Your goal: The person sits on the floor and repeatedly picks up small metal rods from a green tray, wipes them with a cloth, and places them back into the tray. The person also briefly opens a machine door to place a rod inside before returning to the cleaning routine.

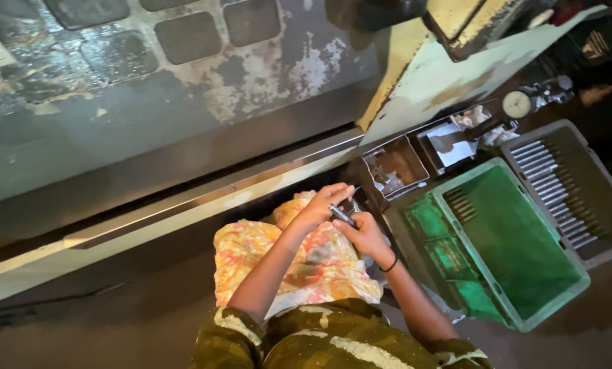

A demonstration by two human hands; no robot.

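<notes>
My left hand [321,205] and my right hand [364,236] meet above a yellow, orange and pink patterned cloth [309,270] that lies under my arms. Between the fingertips of both hands is a small, slim grey metal pin [342,215], held at a slant. My right wrist wears a thin black band. What lies just beyond the fingers is dark and hard to make out.
A green plastic crate [524,246] stands to the right, with a grey crate [579,184] holding rows of metal rods beside it. Two small metal trays [396,167] [449,143] and a dial gauge [518,104] sit near the worn pale-green machine body [429,75].
</notes>
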